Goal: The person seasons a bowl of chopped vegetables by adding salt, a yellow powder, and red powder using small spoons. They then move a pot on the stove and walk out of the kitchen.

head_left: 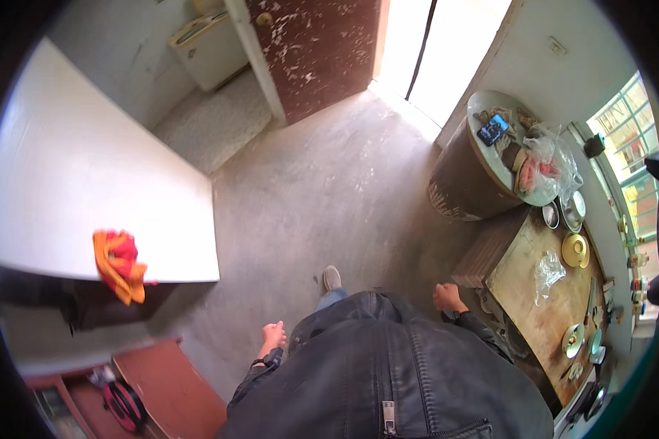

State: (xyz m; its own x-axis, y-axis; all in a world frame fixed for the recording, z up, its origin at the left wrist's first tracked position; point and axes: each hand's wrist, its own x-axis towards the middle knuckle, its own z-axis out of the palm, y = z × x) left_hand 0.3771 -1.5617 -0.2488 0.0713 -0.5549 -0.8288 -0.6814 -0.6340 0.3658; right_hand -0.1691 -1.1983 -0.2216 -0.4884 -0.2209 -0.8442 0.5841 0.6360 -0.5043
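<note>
My left hand (274, 335) hangs in the air over the grey floor, its fingers curled in loosely and no object showing in it. A dark band circles that wrist. At the other side of my body, my right hand (448, 298) is closed into a loose fist, also with nothing visible in it. It is nearest to the wooden worktop (516, 293) but appears apart from it. Both arms wear black jacket sleeves (483, 333). One light shoe (332, 278) is stepped forward between my hands.
A white table (66, 183) at left carries an orange and red cloth (118, 265). Below stands an open reddish cabinet (168, 388). A large drum (458, 179) holds a phone (493, 130) and plastic bags. Plates and a yellow lid (575, 251) lie on the worktop. Ahead is a worn brown door (311, 55).
</note>
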